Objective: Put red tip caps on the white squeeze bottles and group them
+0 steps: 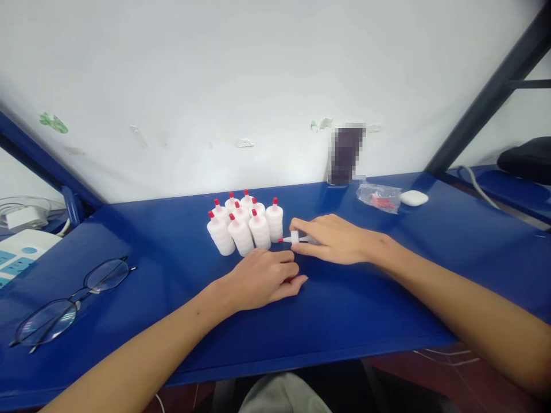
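My right hand (331, 238) pinches a white nozzle cap (295, 236) between thumb and fingers just above the table. The cap lies sideways, its thin spout ending in a red tip (280, 240) that points left. Something pale behind the cap is mostly covered by the fingers. My left hand (267, 278) rests on the table, fingers curled under and thumb stretched to the right, with nothing visible between them. Several white squeeze bottles (240, 238) with red-tipped spouts stand upright in a tight group just beyond my left hand.
A clear plastic bag (379, 198) with red pieces lies at the back right beside a white rounded object (414, 198). A pixelated dark device (345, 155) leans on the wall. Glasses (77, 298) and a power strip (26, 255) are on the left of the blue table (172, 229).
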The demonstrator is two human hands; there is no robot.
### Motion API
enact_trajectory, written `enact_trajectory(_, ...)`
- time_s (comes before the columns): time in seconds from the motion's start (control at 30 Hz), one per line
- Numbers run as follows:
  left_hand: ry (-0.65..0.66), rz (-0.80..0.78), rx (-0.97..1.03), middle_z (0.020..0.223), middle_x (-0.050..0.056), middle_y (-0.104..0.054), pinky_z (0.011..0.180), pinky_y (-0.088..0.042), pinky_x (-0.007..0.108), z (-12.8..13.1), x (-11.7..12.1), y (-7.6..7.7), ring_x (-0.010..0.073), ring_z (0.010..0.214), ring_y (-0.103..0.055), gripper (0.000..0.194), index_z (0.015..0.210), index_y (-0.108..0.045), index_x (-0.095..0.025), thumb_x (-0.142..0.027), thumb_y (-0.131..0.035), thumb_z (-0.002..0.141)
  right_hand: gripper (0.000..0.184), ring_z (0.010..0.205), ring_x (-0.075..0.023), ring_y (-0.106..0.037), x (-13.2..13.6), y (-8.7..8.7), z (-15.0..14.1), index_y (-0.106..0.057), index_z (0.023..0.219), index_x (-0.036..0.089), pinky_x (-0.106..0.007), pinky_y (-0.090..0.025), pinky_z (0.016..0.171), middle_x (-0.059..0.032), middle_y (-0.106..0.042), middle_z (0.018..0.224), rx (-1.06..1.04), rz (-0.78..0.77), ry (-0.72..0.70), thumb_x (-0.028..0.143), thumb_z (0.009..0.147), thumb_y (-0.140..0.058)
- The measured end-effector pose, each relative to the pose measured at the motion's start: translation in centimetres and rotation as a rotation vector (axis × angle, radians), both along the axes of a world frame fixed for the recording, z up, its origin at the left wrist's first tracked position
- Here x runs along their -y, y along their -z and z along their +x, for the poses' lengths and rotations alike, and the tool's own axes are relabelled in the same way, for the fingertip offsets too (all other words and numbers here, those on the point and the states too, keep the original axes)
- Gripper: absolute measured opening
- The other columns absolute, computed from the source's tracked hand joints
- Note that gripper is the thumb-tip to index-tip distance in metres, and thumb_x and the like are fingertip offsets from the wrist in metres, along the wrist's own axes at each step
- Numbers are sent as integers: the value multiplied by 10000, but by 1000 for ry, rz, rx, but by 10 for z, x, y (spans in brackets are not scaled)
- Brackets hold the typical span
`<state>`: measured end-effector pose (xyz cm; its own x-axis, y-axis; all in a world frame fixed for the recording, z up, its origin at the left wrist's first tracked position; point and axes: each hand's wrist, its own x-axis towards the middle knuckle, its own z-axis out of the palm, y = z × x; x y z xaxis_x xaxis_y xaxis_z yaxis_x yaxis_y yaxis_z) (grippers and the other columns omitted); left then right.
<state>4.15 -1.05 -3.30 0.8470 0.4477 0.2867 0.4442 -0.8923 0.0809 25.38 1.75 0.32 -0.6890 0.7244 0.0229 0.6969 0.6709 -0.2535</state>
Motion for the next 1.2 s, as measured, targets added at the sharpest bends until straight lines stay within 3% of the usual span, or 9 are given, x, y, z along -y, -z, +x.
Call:
enact_trajectory(0.1, -11, 4, 5, 743, 7, -577, 496, -322, 240, 0, 0, 0, 81, 540, -475, 385, 691, -609, -139, -340, -460, 984, 245, 616, -137, -472, -3, -1, 2, -558, 977, 207, -268, -281, 585, 22, -569, 705, -138, -114, -29, 440, 938, -491)
enact_trajectory(0.23, 21, 35, 76, 813, 28, -598, 584, -414, 243, 0, 0, -1, 106, 648, -531, 348, 702, -622, -136, -305, -484, 974, 336, 658, -127, -481, -9, 2, 6, -647, 959, 168, -258, -336, 604, 5, -588, 762, -327, -306, -56, 478, 918, -526)
enact_trajectory(0.3, 31, 77, 109, 800, 37, -600, 623, -439, 251, 1, 0, -1, 125, 697, -549, 336, 689, -619, -136, -281, -495, 965, 366, 675, -129, -500, -11, 3, 7, -678, 970, 162, -257, -352, 610, -5, -620, 789, -344, -330, -57, 497, 900, -551)
enact_trajectory(0.5, 36, 204, 111, 722, 41, -609, 679, -468, 281, 3, -2, -1, 152, 705, -562, 340, 661, -613, -147, -253, -483, 957, 310, 711, -154, -589, -7, 7, 1, -726, 955, 198, -271, -356, 633, -26, -705, 839, -156, -76, -99, 460, 876, -580)
enact_trajectory(0.7, 52, 201, 95, 615, 2, -582, 564, -393, 261, 3, 0, 0, 119, 577, -536, 355, 639, -591, -153, -258, -476, 959, 478, 684, -195, -627, -7, 11, -1, -631, 1199, 229, -267, -330, 593, -33, -725, 817, 29, 54, 5, 533, 835, -569)
enact_trajectory(0.9, 56, 105, 10, 567, 1, -573, 524, -319, 247, 1, 1, 2, 109, 537, -531, 417, 597, -542, -147, -301, -453, 974, 270, 610, -157, -570, -4, 11, -5, -653, 989, 232, -264, -275, 566, -2, -678, 713, 40, 68, 30, 447, 862, -552)
enact_trajectory(1.2, 37, 53, -23, 554, -6, -562, 511, -311, 258, 1, 0, 3, 109, 516, -521, 427, 587, -537, -149, -323, -465, 971, 294, 615, -138, -555, -4, 26, -19, -651, 841, 230, -264, -231, 554, 7, -687, 721, -49, 145, 127, 486, 894, -516)
